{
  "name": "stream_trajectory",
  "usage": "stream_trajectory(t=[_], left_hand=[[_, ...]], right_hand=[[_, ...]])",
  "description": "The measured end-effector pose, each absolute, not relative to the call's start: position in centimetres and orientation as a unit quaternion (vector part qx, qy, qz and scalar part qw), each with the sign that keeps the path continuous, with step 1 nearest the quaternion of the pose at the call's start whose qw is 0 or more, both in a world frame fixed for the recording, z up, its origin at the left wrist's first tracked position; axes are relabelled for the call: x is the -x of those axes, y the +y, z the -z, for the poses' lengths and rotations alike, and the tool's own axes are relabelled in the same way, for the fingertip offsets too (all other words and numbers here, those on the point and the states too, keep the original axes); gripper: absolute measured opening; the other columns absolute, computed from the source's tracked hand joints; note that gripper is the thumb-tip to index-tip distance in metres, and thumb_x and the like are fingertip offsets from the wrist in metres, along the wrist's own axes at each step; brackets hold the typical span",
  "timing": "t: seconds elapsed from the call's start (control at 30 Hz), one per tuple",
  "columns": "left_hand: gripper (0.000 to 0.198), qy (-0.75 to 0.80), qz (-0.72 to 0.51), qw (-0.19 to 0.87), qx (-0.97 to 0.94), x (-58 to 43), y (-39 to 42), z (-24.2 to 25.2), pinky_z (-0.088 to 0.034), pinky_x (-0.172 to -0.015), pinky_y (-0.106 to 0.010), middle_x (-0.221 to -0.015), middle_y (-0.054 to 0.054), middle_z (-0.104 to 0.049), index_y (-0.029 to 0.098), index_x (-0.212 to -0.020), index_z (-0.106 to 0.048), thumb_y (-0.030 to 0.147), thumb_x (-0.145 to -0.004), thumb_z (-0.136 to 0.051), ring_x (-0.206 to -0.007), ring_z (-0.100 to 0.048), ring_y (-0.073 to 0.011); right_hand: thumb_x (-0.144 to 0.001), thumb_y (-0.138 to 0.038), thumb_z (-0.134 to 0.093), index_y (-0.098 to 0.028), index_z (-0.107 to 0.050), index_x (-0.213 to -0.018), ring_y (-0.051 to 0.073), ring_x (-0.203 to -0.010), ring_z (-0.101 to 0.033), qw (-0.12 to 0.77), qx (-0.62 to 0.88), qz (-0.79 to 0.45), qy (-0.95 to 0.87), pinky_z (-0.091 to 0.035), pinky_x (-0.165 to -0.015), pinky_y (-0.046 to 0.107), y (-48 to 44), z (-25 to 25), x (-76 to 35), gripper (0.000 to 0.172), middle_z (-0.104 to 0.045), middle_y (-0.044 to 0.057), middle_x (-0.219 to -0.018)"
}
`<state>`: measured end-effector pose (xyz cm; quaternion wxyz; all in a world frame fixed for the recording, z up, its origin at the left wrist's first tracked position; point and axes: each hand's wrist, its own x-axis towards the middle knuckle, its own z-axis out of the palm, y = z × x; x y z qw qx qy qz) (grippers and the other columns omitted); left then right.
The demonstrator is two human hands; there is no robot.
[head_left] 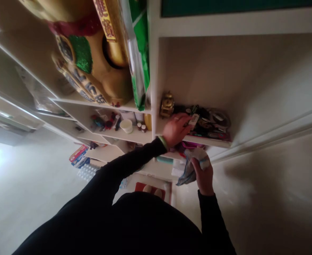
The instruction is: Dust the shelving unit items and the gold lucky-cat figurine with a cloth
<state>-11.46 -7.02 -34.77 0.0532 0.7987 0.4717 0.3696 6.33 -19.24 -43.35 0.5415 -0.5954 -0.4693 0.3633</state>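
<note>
My left hand reaches onto a shelf, its fingers closed around a small white-and-dark item whose kind I cannot make out. Just behind it, a pile of dark odds and ends spreads along the shelf, with loops like cable at its right side. A small golden ornament stands to the left of the pile. Lower down and to the right, my right hand grips a crumpled grey-white cloth, which hangs down in front of the shelf edge.
A large golden figurine and a green packet occupy the upper left compartment. Below them, a pale cup and small bottles sit on another shelf. A white upright divider separates the compartments. Boxes stick out at lower left.
</note>
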Motion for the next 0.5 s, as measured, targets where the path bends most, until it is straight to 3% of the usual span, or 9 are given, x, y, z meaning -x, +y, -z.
stream_trajectory(t=[0.13, 0.37, 0.43, 0.5], left_hand=[[0.032, 0.482, -0.433, 0.044, -0.76, 14.2, -10.2, 37.9, -0.055, -0.118, -0.043, -0.134, -0.017, -0.074, 0.018, -0.128, -0.074, 0.023, -0.111, -0.047, -0.132, -0.068, -0.0257], [0.036, 0.518, -0.378, 0.059, -0.765, 15.1, -11.2, 40.2, -0.053, -0.122, -0.051, -0.146, -0.018, -0.07, 0.019, -0.139, -0.069, 0.024, -0.106, -0.056, -0.139, -0.065, -0.0288], [0.041, 0.517, -0.379, 0.043, -0.766, 14.7, -12.6, 40.2, -0.052, -0.125, -0.052, -0.153, -0.021, -0.066, 0.016, -0.145, -0.067, 0.03, -0.109, -0.055, -0.146, -0.062, -0.0299], [0.047, 0.474, -0.359, 0.027, -0.804, 14.0, -15.1, 40.7, -0.049, -0.131, -0.051, -0.161, -0.021, -0.061, 0.015, -0.15, -0.066, 0.037, -0.111, -0.051, -0.158, -0.053, -0.0282]], right_hand=[[-0.073, -0.069, -0.083, -0.019, -0.077, -0.112, 0.033, -0.104, -0.078, 0.519, 0.624, -0.414, -0.413, -0.063, -0.1, 0.051, -21.6, 45.1, -5.8, 0.064, -0.085, 0.012, -0.107], [-0.069, -0.072, -0.086, -0.018, -0.079, -0.106, 0.034, -0.102, -0.079, 0.489, 0.638, -0.443, -0.397, -0.065, -0.094, 0.05, -22.5, 46.9, -4.7, 0.065, -0.085, 0.012, -0.104], [-0.075, -0.07, -0.082, -0.019, -0.08, -0.108, 0.032, -0.104, -0.081, 0.506, 0.626, -0.451, -0.385, -0.068, -0.091, 0.046, -22.4, 46.7, -4.1, 0.061, -0.086, 0.011, -0.107], [-0.091, -0.07, -0.064, -0.019, -0.082, -0.111, 0.028, -0.105, -0.083, 0.519, 0.604, -0.465, -0.386, -0.07, -0.088, 0.042, -22.3, 46.2, -3.4, 0.057, -0.087, 0.01, -0.109]])
